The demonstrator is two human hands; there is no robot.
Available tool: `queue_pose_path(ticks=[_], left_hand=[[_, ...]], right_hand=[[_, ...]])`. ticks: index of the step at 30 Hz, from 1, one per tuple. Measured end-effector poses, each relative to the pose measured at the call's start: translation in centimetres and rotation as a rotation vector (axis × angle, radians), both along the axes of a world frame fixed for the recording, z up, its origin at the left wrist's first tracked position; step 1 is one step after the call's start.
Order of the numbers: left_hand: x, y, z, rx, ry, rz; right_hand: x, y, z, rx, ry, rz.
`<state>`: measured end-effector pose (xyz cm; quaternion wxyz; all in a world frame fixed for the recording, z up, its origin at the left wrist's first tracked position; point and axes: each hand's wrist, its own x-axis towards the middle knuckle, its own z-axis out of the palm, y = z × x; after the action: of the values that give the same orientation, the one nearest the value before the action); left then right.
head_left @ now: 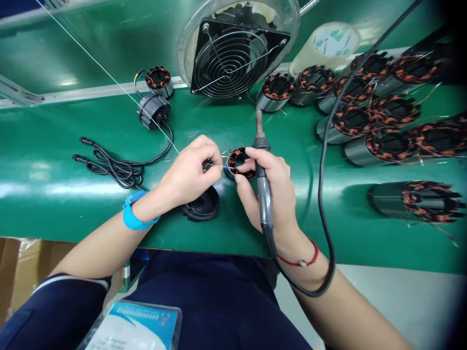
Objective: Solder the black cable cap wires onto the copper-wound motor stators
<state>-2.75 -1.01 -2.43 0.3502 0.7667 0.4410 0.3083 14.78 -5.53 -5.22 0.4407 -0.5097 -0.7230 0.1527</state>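
Observation:
My left hand (199, 167) is closed in a pinch beside a small motor stator (231, 158) with copper windings, at thin coloured wires (224, 160). A thin pale strand (120, 86), which looks like solder wire, runs down from the upper left into this hand. My right hand (272, 189) has a soldering iron (264, 189) lying across it, tip pointing away toward the back of the bench. Its thumb and fingers also rest around the stator's ring. Partly under my left hand lies a round black motor cover (202, 206). The exact wire ends are hidden by my fingertips.
Several wound stators (352, 121) stand at the right. A fan with a wire guard (228, 70) and a tape roll (328, 43) are at the back. At left lie a black motor cover (153, 111), a coiled cable (124, 170) and another stator (159, 81). The iron's cord (323, 165) loops over my right wrist.

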Motion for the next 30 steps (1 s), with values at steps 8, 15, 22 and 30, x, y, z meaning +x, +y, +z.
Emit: queue_pose_path(ticks=[8,15,22,30], left_hand=[[-0.3,-0.1,-0.2,-0.031,-0.011,0.034],[-3.0,0.6,1.5,-0.532,0.074,-0.049],[-2.6,-0.6,2.4,-0.583,0.097,0.079],[-0.9,0.2,3.8,-0.467,0.27,0.032]], right_hand=[[0.0,-0.1,0.0,0.075,0.016,0.068],[0.9,1.8,0.4,-0.027,-0.169,0.176],[0.5,2.9,-0.5,-0.026,-0.118,0.261],[1.2,1.8,-0.4,-0.059,-0.03,0.241]])
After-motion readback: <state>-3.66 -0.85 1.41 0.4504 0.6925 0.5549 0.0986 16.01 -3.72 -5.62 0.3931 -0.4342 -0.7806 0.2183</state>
